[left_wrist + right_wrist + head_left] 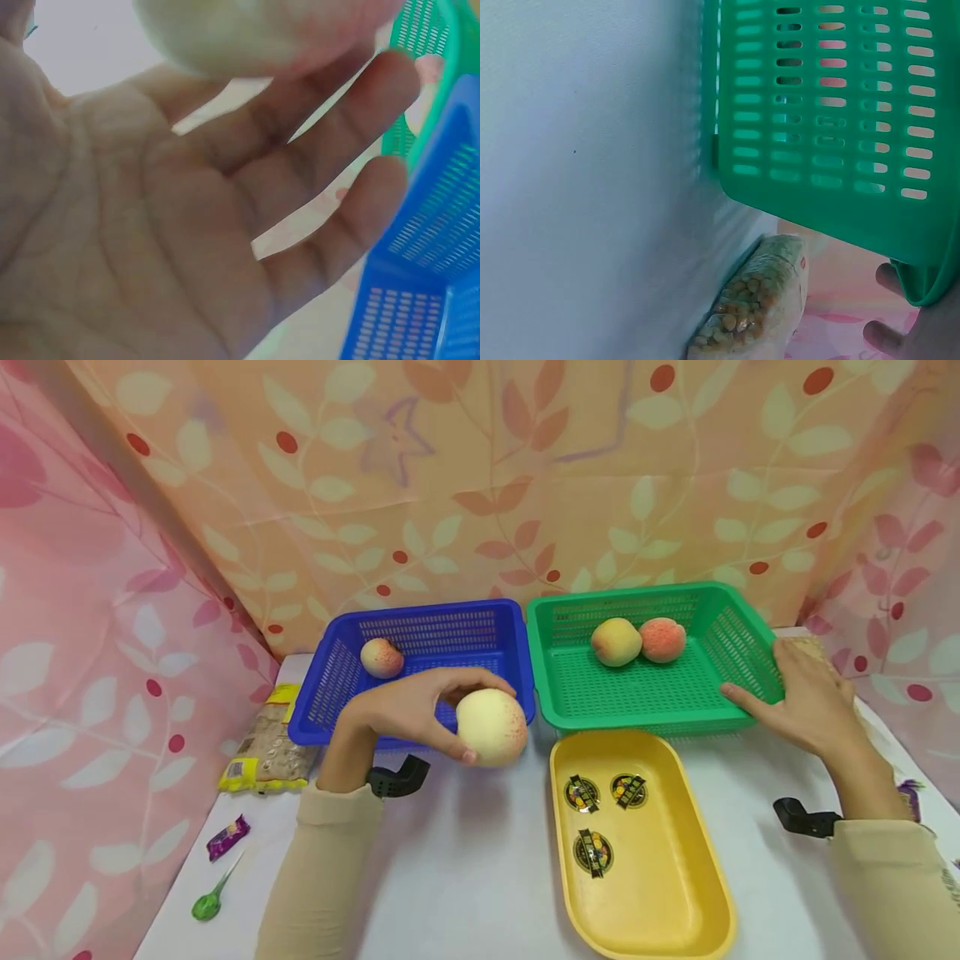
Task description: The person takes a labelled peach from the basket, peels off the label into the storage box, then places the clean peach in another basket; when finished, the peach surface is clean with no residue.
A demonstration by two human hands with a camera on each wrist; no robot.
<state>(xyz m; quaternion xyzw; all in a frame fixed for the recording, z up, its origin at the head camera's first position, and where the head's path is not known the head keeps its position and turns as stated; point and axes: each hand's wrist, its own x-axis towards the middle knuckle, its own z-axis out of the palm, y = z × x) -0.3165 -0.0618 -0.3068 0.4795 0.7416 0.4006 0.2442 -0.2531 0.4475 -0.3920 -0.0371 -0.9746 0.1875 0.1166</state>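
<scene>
My left hand (420, 710) holds a pale yellow peach (492, 727) with a reddish blush between thumb and fingers, in front of the blue basket (300, 718). In the left wrist view the peach (262, 34) shows at the top edge, by the fingers. Another peach (382, 658) lies inside the blue basket at its left. At the right, my right hand (806, 702) grips the right rim of the green basket (592, 720), thumb on the inner side. A yellowish peach (617, 642) and a redder peach (663, 639) lie side by side in the green basket.
A yellow tray (645, 893) with several dark round stickers (593, 852) stands in front of the green basket. To the left lie a yellow-ended food bag (266, 739), a purple wrapped sweet (227, 837) and a green lollipop (207, 904). Another filled bag (754, 300) lies beyond the green basket.
</scene>
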